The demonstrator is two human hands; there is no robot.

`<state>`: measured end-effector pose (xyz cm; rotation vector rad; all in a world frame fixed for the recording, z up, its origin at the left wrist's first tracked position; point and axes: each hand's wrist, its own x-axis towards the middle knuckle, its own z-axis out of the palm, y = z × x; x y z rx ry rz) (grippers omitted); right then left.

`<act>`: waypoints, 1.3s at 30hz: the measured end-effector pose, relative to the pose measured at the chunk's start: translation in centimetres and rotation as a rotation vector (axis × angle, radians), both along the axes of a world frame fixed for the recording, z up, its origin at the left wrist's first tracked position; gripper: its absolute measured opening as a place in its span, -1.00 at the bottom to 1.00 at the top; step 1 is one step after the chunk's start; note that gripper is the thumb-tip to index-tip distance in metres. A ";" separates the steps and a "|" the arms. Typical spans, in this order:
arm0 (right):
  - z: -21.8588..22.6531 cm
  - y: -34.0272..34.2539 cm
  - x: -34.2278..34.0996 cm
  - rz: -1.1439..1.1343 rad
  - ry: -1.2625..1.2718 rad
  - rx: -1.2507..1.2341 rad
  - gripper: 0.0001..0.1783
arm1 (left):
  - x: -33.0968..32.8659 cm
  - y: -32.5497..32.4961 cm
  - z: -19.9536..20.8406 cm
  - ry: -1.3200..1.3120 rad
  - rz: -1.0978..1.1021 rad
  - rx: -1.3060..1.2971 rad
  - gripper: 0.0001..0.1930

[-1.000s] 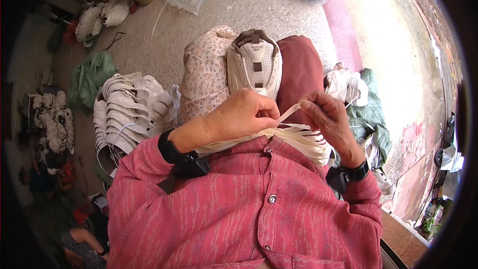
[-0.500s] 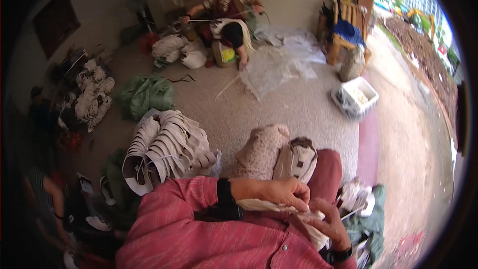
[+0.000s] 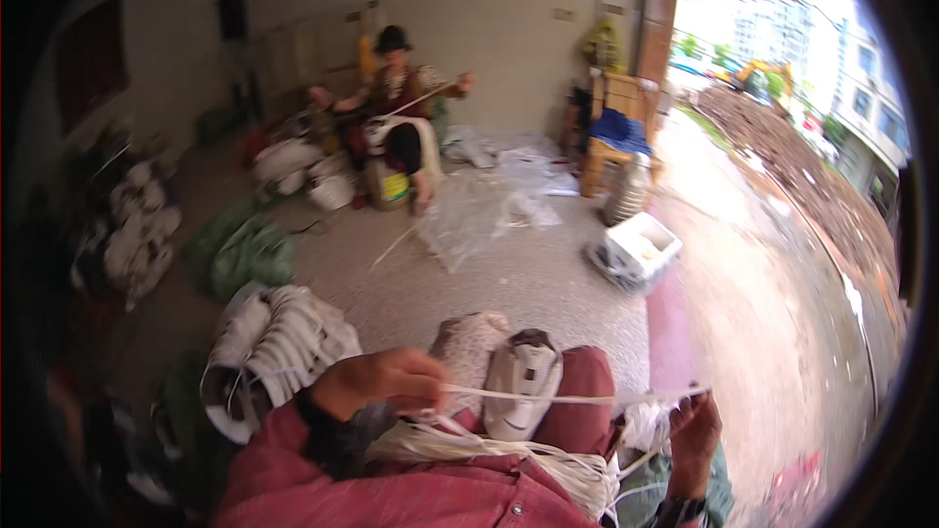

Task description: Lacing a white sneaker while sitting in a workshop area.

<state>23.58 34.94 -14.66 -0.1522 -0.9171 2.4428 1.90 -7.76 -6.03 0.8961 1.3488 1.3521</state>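
Note:
A thin white strip [image 3: 567,397] runs taut between my hands, above my lap. My left hand [image 3: 399,378], blurred by motion, is closed on one end. At the right, my right hand [image 3: 696,428] pinches the other end between its thumb and fingers. Below the strip, a loose bundle of off-white strips [image 3: 562,464] lies across my lap. Just beyond it a beige, rounded fabric piece [image 3: 521,386] with a small dark patch rests on my knees, beside a patterned cloth [image 3: 468,350]. I cannot make out what kind of article the beige piece is.
Nested pale curved pieces [image 3: 293,342] lie tied together at the left, near a green sack [image 3: 245,249]. A white tub [image 3: 646,242] stands at the right, before a wooden chair [image 3: 618,98]. Across the floor, a seated person [image 3: 396,103] works with a strip beside clear plastic sheeting [image 3: 469,220].
My hands, earlier close together over my lap, have moved wide apart, and the strip is now stretched between them. The view has swung right and up. The seated person's far hand has risen.

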 end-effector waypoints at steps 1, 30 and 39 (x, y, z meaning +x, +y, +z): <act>-0.9 0.7 -0.1 0.090 0.117 -0.138 -0.79 | -0.1 -1.3 -0.8 -0.024 0.067 0.081 -0.65; -15.9 42.0 26.6 -0.565 0.070 -0.499 -0.65 | -13.4 -23.1 -15.3 -0.471 1.284 0.846 -0.64; -17.4 35.7 21.1 -0.725 -0.368 0.929 -0.58 | -16.9 -15.5 -9.9 -0.151 1.294 0.514 -0.67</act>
